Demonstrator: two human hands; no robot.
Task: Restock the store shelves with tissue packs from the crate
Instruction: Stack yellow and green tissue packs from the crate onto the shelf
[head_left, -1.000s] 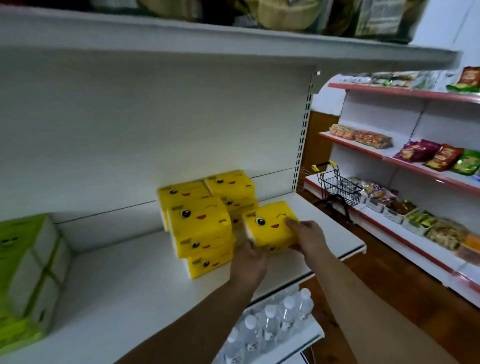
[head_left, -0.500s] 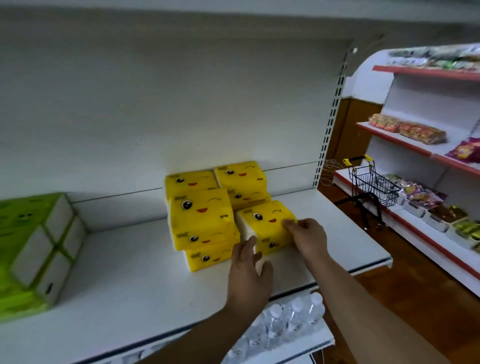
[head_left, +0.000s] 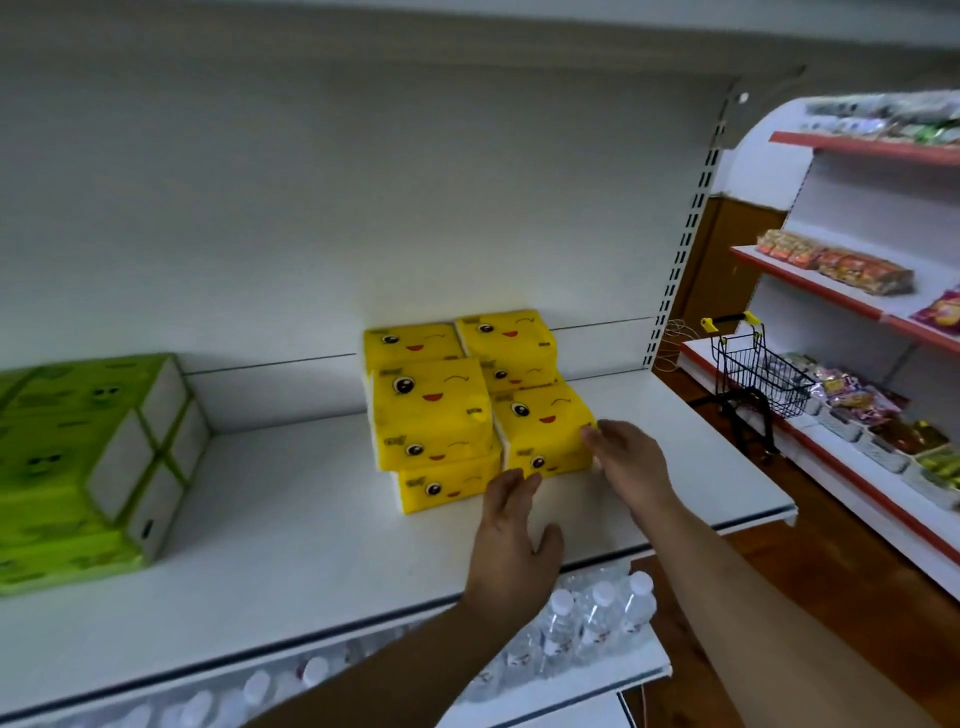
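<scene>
At the far left of the white shelf (head_left: 291, 525) stands a block of green tissue packs (head_left: 72, 467), stacked several high, with their white ends turned to the middle. A bare part of the shelf separates them from the yellow tissue packs (head_left: 431, 410), which stand near the middle against the back wall. These carry a winking face print and form a tight group, two piles behind and two in front. The front right pack (head_left: 540, 426) sits on the shelf, touching the taller front left pile.

The left hand (head_left: 514, 545) reaches over the front edge of the shelf. Its fingers are straight and close together, the thumb is spread to the right, and it holds nothing. The fingertips lie at the lower front edge of the front right pack. The right hand (head_left: 631, 465) is at the right side of the same pack. Its fingers are only lightly bent and their tips touch the side of the pack, without closing round it.

Under the shelf, a lower board carries water bottles (head_left: 597, 618) with white caps. Further right, a small black shopping cart (head_left: 753, 374) with a yellow handle stands near red-edged shelves (head_left: 810, 283), which hold snack bags (head_left: 852, 270).
</scene>
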